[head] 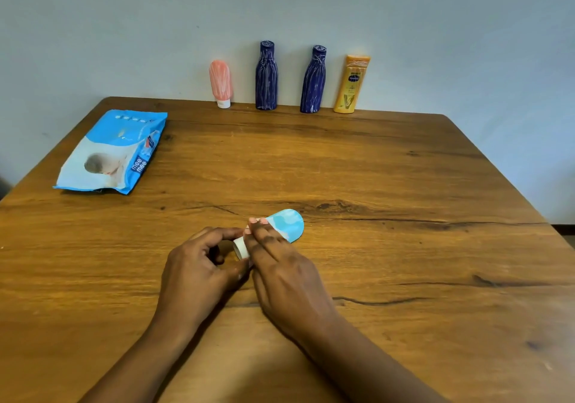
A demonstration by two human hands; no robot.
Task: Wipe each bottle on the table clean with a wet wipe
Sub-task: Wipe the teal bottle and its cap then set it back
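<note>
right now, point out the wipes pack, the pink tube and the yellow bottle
wipes pack (109, 153), head view, middle of its front
pink tube (220, 80), head view, middle of its body
yellow bottle (352, 86), head view, on its label

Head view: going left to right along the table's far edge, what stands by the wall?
Pink tube, dark blue bottle, second dark blue bottle, yellow lotion bottle.
</note>
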